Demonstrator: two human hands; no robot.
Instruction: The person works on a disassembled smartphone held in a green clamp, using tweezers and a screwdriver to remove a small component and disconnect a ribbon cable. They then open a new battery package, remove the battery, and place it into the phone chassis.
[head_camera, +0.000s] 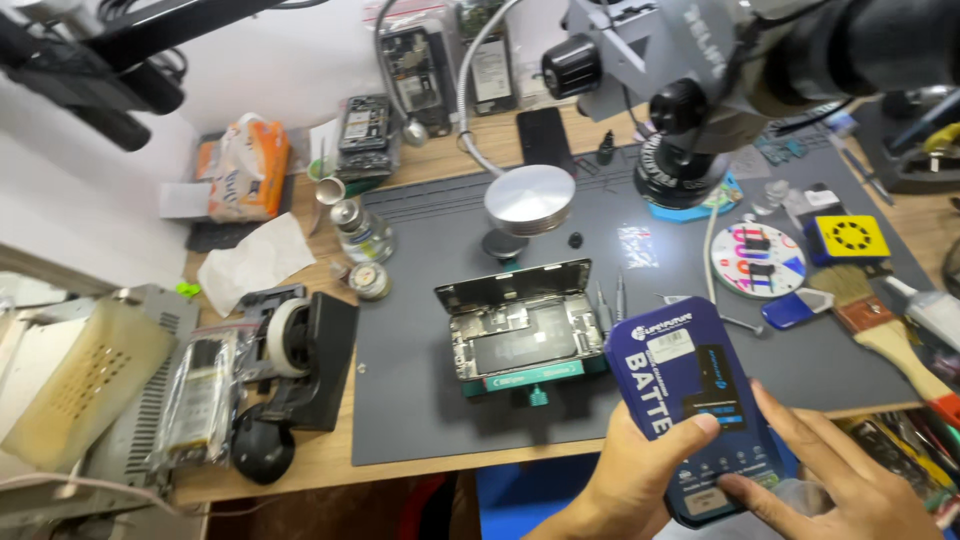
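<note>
My left hand (628, 478) grips a dark blue flat box (690, 385) from below, thumb across its front, at the near right edge of the bench. My right hand (842, 478) lies against the box's lower right corner, fingers spread and touching it. An opened phone (520, 328) with its insides exposed sits clamped in a green holder on the grey work mat (420, 400), just left of the box.
A microscope (690, 80) hangs over the mat's far right. A round metal disc (530, 198), a tape dispenser (300, 350), a tissue pack (245, 165), a brush (880, 325), a yellow-black square device (850, 238) and small bottles surround the mat.
</note>
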